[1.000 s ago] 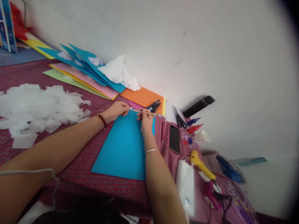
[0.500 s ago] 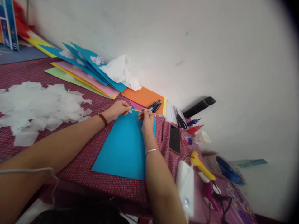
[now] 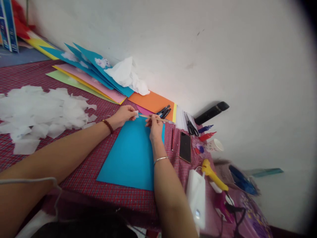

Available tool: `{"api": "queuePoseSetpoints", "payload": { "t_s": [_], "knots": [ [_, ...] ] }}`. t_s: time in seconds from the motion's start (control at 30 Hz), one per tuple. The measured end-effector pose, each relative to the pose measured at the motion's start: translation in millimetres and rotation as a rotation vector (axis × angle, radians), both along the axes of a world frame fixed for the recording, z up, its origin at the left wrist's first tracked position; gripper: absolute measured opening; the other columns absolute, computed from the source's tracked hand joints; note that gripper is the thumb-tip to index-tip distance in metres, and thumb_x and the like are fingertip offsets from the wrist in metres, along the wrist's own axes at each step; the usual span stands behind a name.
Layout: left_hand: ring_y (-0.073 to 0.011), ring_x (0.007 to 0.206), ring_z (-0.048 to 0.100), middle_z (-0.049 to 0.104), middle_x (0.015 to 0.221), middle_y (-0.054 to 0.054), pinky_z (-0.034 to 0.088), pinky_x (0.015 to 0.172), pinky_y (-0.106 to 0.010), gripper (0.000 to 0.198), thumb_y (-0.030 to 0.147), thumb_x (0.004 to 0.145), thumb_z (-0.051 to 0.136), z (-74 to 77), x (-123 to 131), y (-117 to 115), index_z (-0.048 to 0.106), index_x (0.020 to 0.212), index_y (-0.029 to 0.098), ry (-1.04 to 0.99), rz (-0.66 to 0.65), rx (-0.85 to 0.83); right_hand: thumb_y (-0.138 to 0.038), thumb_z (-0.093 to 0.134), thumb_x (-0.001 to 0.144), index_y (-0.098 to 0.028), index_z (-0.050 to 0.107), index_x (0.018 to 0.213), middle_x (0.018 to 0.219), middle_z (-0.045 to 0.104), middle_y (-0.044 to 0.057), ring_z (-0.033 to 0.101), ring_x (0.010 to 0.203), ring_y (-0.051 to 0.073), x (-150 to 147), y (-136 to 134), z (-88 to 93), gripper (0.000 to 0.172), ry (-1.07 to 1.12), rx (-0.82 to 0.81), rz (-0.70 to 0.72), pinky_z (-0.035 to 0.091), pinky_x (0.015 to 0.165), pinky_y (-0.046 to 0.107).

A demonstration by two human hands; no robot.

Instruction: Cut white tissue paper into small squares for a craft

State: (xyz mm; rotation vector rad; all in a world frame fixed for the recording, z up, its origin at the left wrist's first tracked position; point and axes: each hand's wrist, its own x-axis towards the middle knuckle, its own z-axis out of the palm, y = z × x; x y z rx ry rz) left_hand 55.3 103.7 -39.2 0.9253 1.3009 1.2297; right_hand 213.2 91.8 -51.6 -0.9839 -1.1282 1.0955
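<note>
Near the top left corner of a blue sheet [image 3: 128, 155], my left hand [image 3: 125, 114] pinches a small piece of white tissue [image 3: 136, 114]. My right hand [image 3: 155, 124] grips a thin wooden stick [image 3: 162, 119], possibly a pencil or brush, whose pointed end faces left toward the tissue. A small gap shows between tip and tissue. The blue sheet lies flat on the checked cloth, partly under my right hand and forearm. To the left spreads a pile of white tissue pieces [image 3: 42, 110].
Behind lie coloured sheets [image 3: 91, 84], crumpled white tissue [image 3: 127, 75] and an orange sheet [image 3: 151, 101] with dark pens [image 3: 165, 111]. On the right are a red pencil [image 3: 172, 139], phone [image 3: 185, 147], scissors [image 3: 192, 128], paper cup [image 3: 215, 145], yellow glue gun [image 3: 214, 175] and white box [image 3: 196, 195].
My left hand has shifted slightly left and up. The stick's tip, which met the tissue before, now stands a little apart from it, and more of the tissue shows.
</note>
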Motion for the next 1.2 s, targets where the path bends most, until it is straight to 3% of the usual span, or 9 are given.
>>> {"api": "queuePoseSetpoints", "payload": {
  "t_s": [0.3, 0.7, 0.9, 1.07, 1.2],
  "knots": [
    [-0.0067, 0.046, 0.052, 0.061, 0.055, 0.0, 0.043, 0.051, -0.021, 0.025, 0.011, 0.083, 0.069, -1.9, -2.5, 1.2, 0.059, 0.06, 0.014, -0.038, -0.078, 0.041, -0.043, 0.058, 0.089, -0.021, 0.059, 0.086, 0.063, 0.066, -0.005, 0.051, 0.044, 0.01, 1.5, 1.2, -3.7, 0.022, 0.02, 0.02, 0.027, 0.038, 0.045, 0.023],
    [-0.0073, 0.046, 0.053, 0.063, 0.057, -0.001, 0.044, 0.05, -0.019, 0.015, 0.007, 0.082, 0.062, 1.0, -3.1, 0.8, 0.066, 0.068, 0.012, -0.066, -0.13, -0.013, -0.04, 0.055, 0.091, -0.021, 0.057, 0.086, 0.065, 0.067, -0.005, 0.05, 0.043, 0.009, -0.1, -0.2, 0.8, 0.02, -0.013, -0.021, -0.001, 0.039, 0.046, 0.023],
    [-0.0091, 0.048, 0.056, 0.065, 0.062, -0.004, 0.045, 0.048, -0.02, 0.024, 0.024, 0.09, 0.062, 3.6, -4.1, -1.1, 0.065, 0.068, 0.013, -0.123, -0.125, -0.015, -0.037, 0.053, 0.092, -0.021, 0.057, 0.087, 0.066, 0.067, -0.004, 0.051, 0.044, 0.01, -0.1, -0.5, 1.4, 0.017, -0.014, -0.029, -0.001, 0.04, 0.046, 0.023],
    [-0.0082, 0.05, 0.056, 0.066, 0.063, -0.002, 0.045, 0.049, -0.019, 0.01, 0.018, 0.076, 0.074, -3.1, -6.3, 0.9, 0.067, 0.071, 0.013, -0.062, -0.163, 0.045, -0.04, 0.054, 0.091, -0.021, 0.057, 0.087, 0.067, 0.067, -0.004, 0.051, 0.045, 0.01, 0.1, 0.2, 0.3, 0.02, -0.02, -0.028, -0.007, 0.04, 0.047, 0.023],
    [-0.0074, 0.049, 0.055, 0.064, 0.061, 0.0, 0.044, 0.051, -0.019, 0.011, 0.009, 0.071, 0.074, -7.6, -4.9, 2.9, 0.065, 0.076, 0.014, -0.031, -0.114, 0.059, -0.042, 0.056, 0.09, -0.021, 0.058, 0.087, 0.066, 0.067, -0.004, 0.051, 0.045, 0.01, 1.4, 0.7, -0.5, 0.022, 0.004, -0.023, -0.007, 0.04, 0.046, 0.022]
  ]
}}
